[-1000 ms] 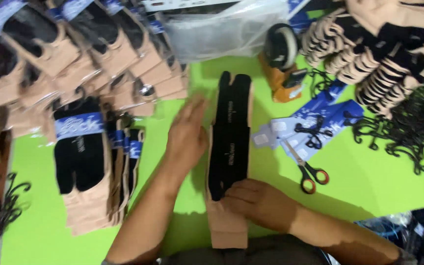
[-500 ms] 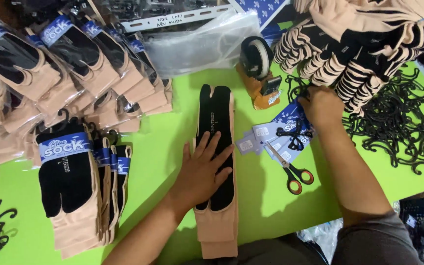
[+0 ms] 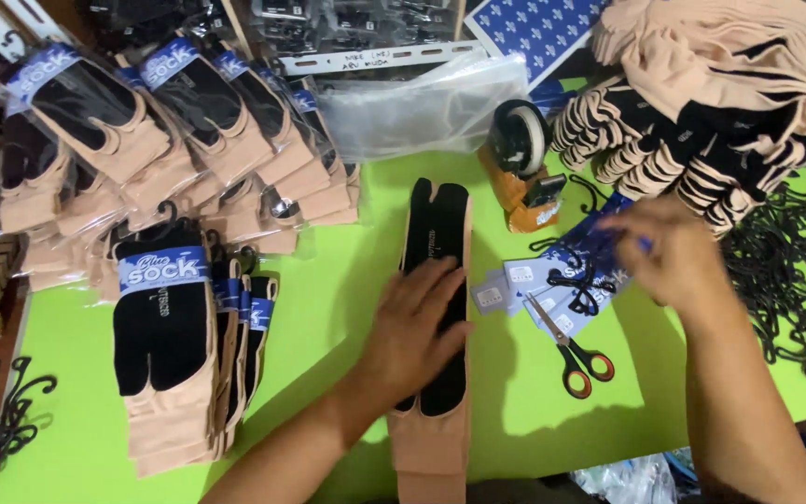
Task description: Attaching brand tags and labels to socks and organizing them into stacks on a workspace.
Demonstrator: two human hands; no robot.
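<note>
Left hand spread flat, pressing black-and-beige sock pair at lower centre of green table — right hand, blurred, pinching blue paper labels right of centre, above scissors.

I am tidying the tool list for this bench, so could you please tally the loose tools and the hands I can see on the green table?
Scissors, orange and black handles: 1
Tape dispenser, orange base: 1
Left hand, flat on the black and beige sock: 1
Right hand, over the blue label cards: 1
Total: 4
</note>
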